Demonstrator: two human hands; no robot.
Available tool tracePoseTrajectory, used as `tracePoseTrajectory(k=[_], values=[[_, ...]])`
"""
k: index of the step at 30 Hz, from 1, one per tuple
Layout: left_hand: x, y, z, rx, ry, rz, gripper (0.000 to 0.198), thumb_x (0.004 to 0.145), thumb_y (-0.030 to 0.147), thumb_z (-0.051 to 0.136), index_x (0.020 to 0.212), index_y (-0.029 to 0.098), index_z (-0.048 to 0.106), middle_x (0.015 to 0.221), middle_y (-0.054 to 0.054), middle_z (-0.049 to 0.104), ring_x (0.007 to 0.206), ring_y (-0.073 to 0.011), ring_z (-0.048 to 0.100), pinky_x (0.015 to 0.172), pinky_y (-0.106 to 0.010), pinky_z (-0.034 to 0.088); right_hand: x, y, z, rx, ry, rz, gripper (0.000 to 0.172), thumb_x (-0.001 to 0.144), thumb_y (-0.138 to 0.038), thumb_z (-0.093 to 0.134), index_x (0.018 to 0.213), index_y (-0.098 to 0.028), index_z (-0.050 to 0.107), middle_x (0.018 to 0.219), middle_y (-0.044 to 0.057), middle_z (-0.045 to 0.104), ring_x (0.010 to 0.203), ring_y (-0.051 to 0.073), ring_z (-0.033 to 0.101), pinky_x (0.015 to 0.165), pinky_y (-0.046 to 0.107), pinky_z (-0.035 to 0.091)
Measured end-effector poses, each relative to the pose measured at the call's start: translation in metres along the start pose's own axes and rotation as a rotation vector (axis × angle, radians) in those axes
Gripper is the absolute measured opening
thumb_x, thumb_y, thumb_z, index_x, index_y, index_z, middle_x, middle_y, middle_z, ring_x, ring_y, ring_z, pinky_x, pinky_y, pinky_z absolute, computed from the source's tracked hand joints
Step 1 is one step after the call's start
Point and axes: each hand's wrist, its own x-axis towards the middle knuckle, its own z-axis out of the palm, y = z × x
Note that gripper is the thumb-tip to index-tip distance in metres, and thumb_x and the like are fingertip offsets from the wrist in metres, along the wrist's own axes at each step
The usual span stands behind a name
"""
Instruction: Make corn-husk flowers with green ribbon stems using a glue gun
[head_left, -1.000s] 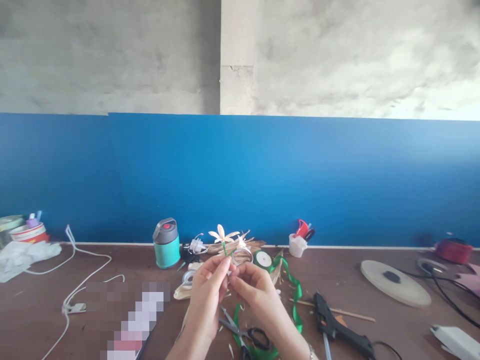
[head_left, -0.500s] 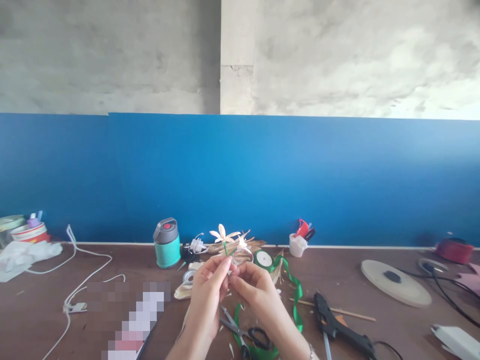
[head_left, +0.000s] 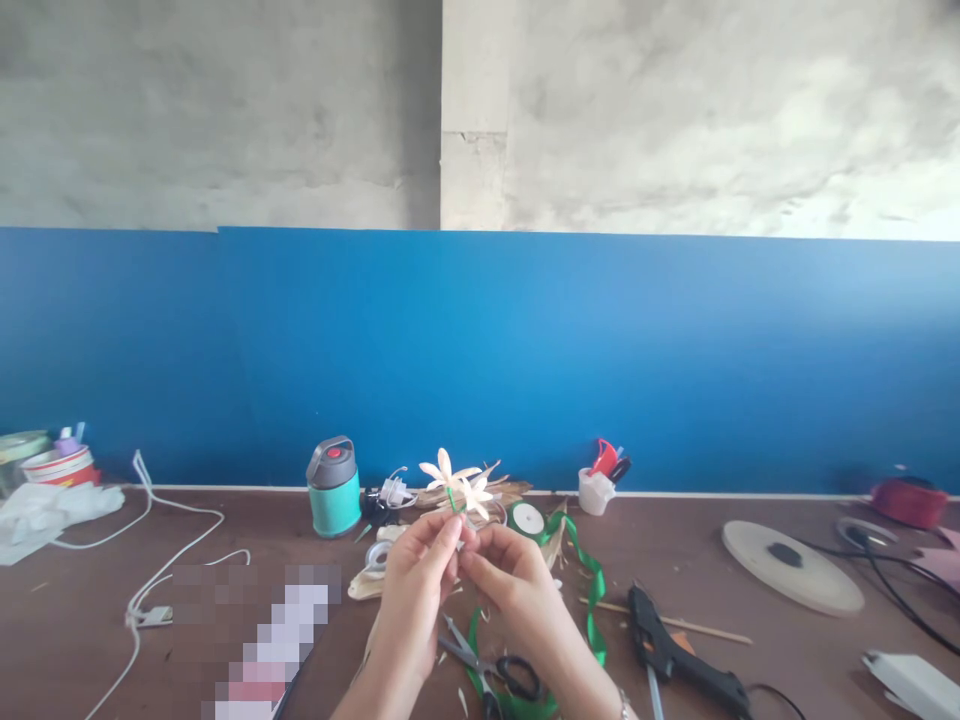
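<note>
Left hand (head_left: 416, 585) and right hand (head_left: 514, 580) pinch pale flowers (head_left: 474, 494) by their stems. Right of the flowers, a cup (head_left: 595, 494) holds red and black tools; left of them, a lidded teal jar (head_left: 333, 490).

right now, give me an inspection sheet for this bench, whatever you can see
surface: brown table, scraps around the hands
job's things: pale flowers on a green stem, held up over the table; green ribbon and its roll beyond the hands; scissors under the wrists
clutter: glue gun, teal container, white cup, round disc, tubs far left
grippers: left hand and right hand both pinch the stem, fingertips together
cables: white cable left, black cable right
surroundings: blue panel below grey wall; nobody else seen
</note>
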Motion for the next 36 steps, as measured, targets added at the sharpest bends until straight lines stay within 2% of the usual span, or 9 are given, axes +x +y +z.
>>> tracePoseTrajectory(k=[7,12,15,18,22,24,27,32,36], values=[[0.0,0.001,-0.002,0.1,-0.022,0.065,0.028,0.067,0.042,0.072,0.076,0.015,0.071,0.048,0.006,0.043,0.047,-0.0052,0.034,0.045,-0.014,0.032,-0.003,-0.006,0.0,-0.036,0.025,-0.047,0.027,0.072,-0.038,0.071,0.069,-0.013,0.062,0.06,-0.001,0.058,0.052,0.007,0.042,0.048,0.019,0.029],[-0.002,0.003,-0.002,0.122,-0.02,0.131,0.022,0.069,0.036,0.072,0.076,0.016,0.071,0.055,0.002,0.056,0.048,-0.0069,0.042,0.049,-0.017,0.04,-0.003,-0.008,0.001,-0.021,-0.005,-0.103,0.023,0.073,-0.036,0.071,0.072,-0.014,0.064,0.064,0.0,0.061,0.058,0.01,0.05,0.053,0.02,0.036],[-0.003,0.003,-0.002,0.14,-0.037,0.184,0.019,0.07,0.035,0.071,0.074,0.016,0.071,0.065,-0.002,0.065,0.06,-0.012,0.054,0.058,-0.02,0.046,-0.003,-0.009,0.0,-0.01,-0.01,-0.137,0.02,0.075,-0.034,0.069,0.076,-0.016,0.064,0.071,0.002,0.064,0.067,0.014,0.055,0.061,0.023,0.042],[-0.003,0.003,-0.003,0.145,-0.061,0.199,0.019,0.072,0.035,0.069,0.075,0.016,0.071,0.068,-0.003,0.066,0.065,-0.0138,0.057,0.062,-0.021,0.046,-0.006,-0.013,-0.002,-0.026,0.034,-0.176,0.018,0.079,-0.034,0.066,0.087,-0.018,0.063,0.076,0.001,0.063,0.071,0.015,0.056,0.062,0.023,0.043],[-0.002,0.001,-0.004,0.184,-0.051,0.159,0.022,0.071,0.037,0.07,0.073,0.016,0.07,0.052,0.003,0.055,0.045,-0.0059,0.04,0.042,-0.015,0.031,-0.012,-0.022,-0.003,-0.039,0.088,-0.228,0.015,0.08,-0.033,0.065,0.086,-0.019,0.064,0.076,0.0,0.061,0.073,0.015,0.056,0.067,0.024,0.044],[-0.002,-0.001,-0.003,0.197,-0.049,0.131,0.023,0.07,0.038,0.071,0.071,0.015,0.069,0.046,0.005,0.049,0.041,-0.004,0.033,0.037,-0.015,0.023,-0.014,-0.024,-0.003,-0.034,0.097,-0.225,0.014,0.08,-0.032,0.065,0.087,-0.02,0.065,0.082,0.002,0.064,0.078,0.017,0.057,0.07,0.025,0.045],[-0.004,-0.002,0.001,0.176,-0.056,0.082,0.025,0.066,0.038,0.074,0.072,0.015,0.07,0.043,0.006,0.045,0.037,-0.003,0.032,0.035,-0.015,0.019,-0.013,-0.024,-0.004,0.012,0.109,-0.196,0.015,0.08,-0.032,0.066,0.088,-0.02,0.066,0.09,0.004,0.066,0.078,0.017,0.058,0.068,0.026,0.047],[-0.008,-0.002,0.005,0.093,-0.095,-0.031,0.026,0.065,0.04,0.075,0.069,0.015,0.069,0.042,0.006,0.048,0.034,-0.0031,0.035,0.032,-0.014,0.019,-0.011,-0.02,-0.005,0.072,0.117,-0.175,0.015,0.077,-0.034,0.068,0.08,-0.019,0.065,0.074,0.001,0.062,0.066,0.014,0.054,0.059,0.024,0.047],[-0.008,0.0,0.005,0.031,-0.13,-0.07,0.027,0.061,0.038,0.078,0.07,0.014,0.072,0.057,-0.001,0.063,0.041,-0.0059,0.048,0.035,-0.015,0.03,-0.011,-0.019,-0.006,0.062,0.141,-0.181,0.017,0.077,-0.035,0.068,0.077,-0.018,0.064,0.066,-0.001,0.058,0.059,0.012,0.05,0.055,0.023,0.044]])
